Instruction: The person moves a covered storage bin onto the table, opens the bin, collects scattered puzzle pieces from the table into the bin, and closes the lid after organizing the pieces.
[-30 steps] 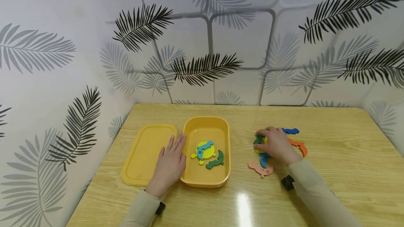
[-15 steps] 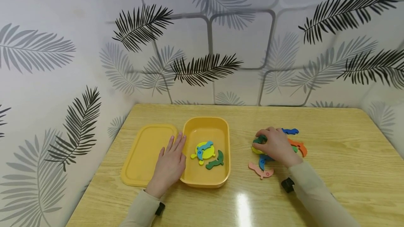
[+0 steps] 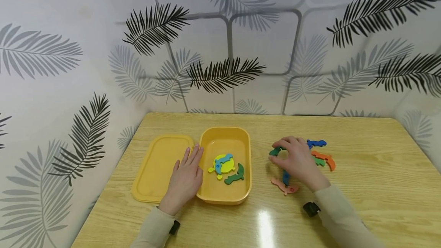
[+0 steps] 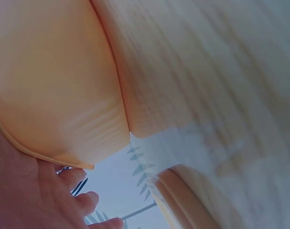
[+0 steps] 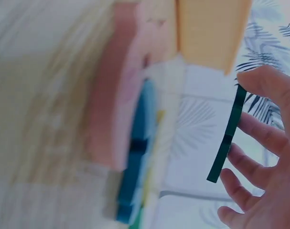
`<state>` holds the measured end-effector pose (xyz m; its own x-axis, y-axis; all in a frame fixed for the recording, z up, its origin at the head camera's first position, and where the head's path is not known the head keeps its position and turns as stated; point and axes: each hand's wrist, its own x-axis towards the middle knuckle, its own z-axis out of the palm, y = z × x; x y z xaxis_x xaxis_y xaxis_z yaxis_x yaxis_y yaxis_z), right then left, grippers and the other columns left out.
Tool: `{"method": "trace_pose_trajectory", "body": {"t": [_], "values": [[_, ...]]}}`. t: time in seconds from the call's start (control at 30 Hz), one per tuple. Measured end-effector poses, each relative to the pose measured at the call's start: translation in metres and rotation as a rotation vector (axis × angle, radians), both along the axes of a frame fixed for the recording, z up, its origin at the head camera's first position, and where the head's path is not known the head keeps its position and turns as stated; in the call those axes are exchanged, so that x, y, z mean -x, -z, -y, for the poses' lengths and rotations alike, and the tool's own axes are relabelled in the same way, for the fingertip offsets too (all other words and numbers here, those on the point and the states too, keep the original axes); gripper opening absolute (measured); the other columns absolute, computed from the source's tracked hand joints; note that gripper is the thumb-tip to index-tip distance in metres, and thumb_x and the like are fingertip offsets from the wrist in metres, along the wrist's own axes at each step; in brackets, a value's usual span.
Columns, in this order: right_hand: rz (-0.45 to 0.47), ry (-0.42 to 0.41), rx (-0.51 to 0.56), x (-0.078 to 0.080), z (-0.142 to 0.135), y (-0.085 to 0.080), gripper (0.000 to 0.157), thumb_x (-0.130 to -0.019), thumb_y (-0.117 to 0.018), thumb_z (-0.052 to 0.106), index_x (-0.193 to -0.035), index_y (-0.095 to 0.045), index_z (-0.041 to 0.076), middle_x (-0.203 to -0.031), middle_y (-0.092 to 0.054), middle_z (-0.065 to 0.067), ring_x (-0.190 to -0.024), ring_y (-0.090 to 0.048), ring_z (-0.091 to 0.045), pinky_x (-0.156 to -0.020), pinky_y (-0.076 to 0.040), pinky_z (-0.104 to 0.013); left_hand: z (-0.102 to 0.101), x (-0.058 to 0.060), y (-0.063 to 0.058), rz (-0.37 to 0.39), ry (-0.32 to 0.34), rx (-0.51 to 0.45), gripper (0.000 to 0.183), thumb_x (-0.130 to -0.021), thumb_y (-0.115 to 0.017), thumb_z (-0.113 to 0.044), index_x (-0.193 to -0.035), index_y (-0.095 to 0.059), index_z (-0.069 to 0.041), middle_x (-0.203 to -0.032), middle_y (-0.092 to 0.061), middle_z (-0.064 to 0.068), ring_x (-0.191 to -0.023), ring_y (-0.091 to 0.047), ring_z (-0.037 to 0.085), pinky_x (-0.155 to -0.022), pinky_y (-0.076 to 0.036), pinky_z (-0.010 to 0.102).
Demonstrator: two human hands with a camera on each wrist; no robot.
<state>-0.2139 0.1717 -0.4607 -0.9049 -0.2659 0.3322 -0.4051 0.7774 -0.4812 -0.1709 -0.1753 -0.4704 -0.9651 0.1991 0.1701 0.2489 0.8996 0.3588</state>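
Observation:
My right hand (image 3: 293,160) pinches a flat dark green bird-shaped toy piece (image 5: 227,136) between thumb and fingertips, held above the table left of the loose pieces. Under and beside that hand lie a blue piece (image 3: 286,178) and a pink bird-shaped piece (image 3: 284,186); a yellow piece is mostly hidden behind the blue one. My left hand (image 3: 184,179) lies with straight fingers along the left rim of the yellow box (image 3: 249,186). Inside the box are a yellow turtle-shaped piece (image 3: 228,167), a light blue bird-shaped piece (image 3: 218,165) on top of it, and a green one (image 3: 237,175).
To the left of the box, its flat yellow lid (image 3: 158,171) lies on the wooden table (image 3: 372,171). Right of my right hand are a dark blue piece (image 3: 317,143), an orange one (image 3: 327,160) and a green one (image 3: 319,159). A patterned wall (image 3: 262,87) rises behind the table.
My right hand has moved left with the dark green piece, away from the other pieces. More of the orange, green and dark blue pieces shows. My left hand has stayed put.

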Motion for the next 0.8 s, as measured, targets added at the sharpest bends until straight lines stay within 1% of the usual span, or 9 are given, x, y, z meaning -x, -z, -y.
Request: {"method": "trace_pose_trajectory", "body": {"t": [0.2, 0.4, 0.6, 0.8], "values": [[-0.044, -0.038, 0.053, -0.006, 0.013, -0.015, 0.032, -0.085, -0.077, 0.032, -0.110, -0.072, 0.014, -0.119, -0.060, -0.010, -0.113, -0.045, -0.036, -0.092, -0.036, -0.058, 0.000, 0.000, 0.000, 0.001, -0.003, -0.002, 0.055, -0.102, -0.043, -0.016, -0.156, -0.032, -0.014, -0.161, -0.022, 0.000, -0.148, -0.015, 0.027, -0.109, -0.022, 0.064], [-0.087, -0.071, 0.068, -0.009, 0.027, -0.027, 0.035, -0.085, -0.077, 0.034, -0.114, -0.071, 0.016, -0.123, -0.059, -0.006, -0.116, -0.044, -0.032, -0.093, -0.037, -0.055, 0.000, 0.000, 0.000, 0.009, -0.007, -0.007, 0.055, -0.102, -0.042, -0.016, -0.156, -0.031, -0.014, -0.162, -0.021, 0.000, -0.149, -0.014, 0.026, -0.110, -0.021, 0.064], [-0.102, -0.102, 0.071, -0.008, 0.040, -0.033, 0.038, -0.085, -0.077, 0.036, -0.117, -0.071, 0.016, -0.126, -0.059, -0.005, -0.119, -0.043, -0.030, -0.096, -0.035, -0.054, 0.000, 0.000, 0.000, 0.008, -0.001, -0.019, 0.055, -0.102, -0.042, -0.016, -0.156, -0.031, -0.014, -0.161, -0.022, 0.001, -0.148, -0.015, 0.027, -0.109, -0.021, 0.064], [-0.155, -0.151, 0.062, -0.002, 0.054, -0.034, 0.040, -0.085, -0.077, 0.037, -0.117, -0.071, 0.015, -0.126, -0.059, -0.006, -0.116, -0.044, -0.030, -0.096, -0.035, -0.052, 0.000, 0.000, 0.000, 0.011, -0.004, -0.013, 0.055, -0.103, -0.042, -0.017, -0.156, -0.030, -0.014, -0.162, -0.022, 0.001, -0.149, -0.015, 0.026, -0.110, -0.020, 0.064]]}}
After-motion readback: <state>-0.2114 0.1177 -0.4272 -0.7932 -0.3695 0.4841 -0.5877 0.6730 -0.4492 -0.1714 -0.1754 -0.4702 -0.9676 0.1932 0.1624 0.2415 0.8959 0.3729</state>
